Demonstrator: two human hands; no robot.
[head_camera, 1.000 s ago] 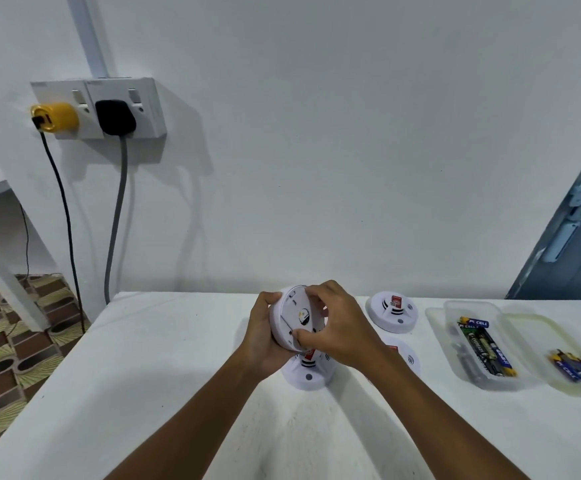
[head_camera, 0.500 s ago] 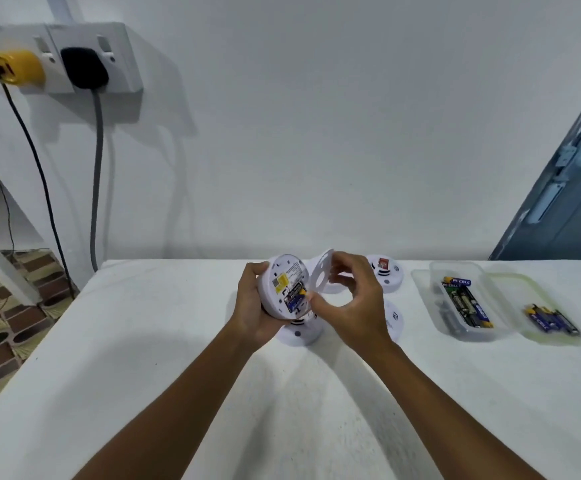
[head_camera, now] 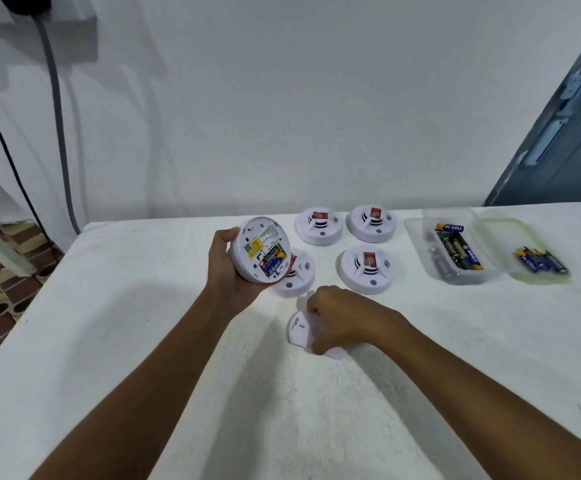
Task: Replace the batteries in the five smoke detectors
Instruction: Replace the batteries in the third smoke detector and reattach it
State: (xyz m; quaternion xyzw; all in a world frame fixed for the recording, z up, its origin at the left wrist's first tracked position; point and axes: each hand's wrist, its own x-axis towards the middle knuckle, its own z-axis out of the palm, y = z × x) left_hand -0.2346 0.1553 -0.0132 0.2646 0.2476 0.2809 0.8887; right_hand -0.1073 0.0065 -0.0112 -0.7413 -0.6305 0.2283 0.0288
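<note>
Evidently the first of the five is being worked on; the left hand (head_camera: 233, 271) grips one smoke detector (head_camera: 260, 249) by its rim, lifted clear of the table (head_camera: 143, 341) and turned so its open back faces the person; inside the uncovered bay sit its batteries (head_camera: 273, 261), blue and dark, not yet taken out. The right hand (head_camera: 344, 318) is down on the tabletop with its fingers curled over the white back cover (head_camera: 299, 332), which lies flat just in front of the person; I judge it is being set down, though whether the fingers pinch it or only rest on it is hard to say from where I stand.

Four more detectors lie face up behind: one (head_camera: 297, 277) partly hidden by the lifted unit, one (head_camera: 367, 270) just to its right, and two farther back (head_camera: 318, 226) and (head_camera: 372, 224) near the wall; all look untouched. Off to the right a clear plastic box (head_camera: 424, 230) holds green and blue batteries (head_camera: 458, 249), and its lid (head_camera: 538, 275) beside it carries a few blue ones (head_camera: 541, 263).

So the step in hand looks like opening up; next, I reckon, the right hand must let go of the cover, come up to the bay and prise the old cells out against their springs while the left keeps the body steady; which pile is fresh I cannot tell.
</note>
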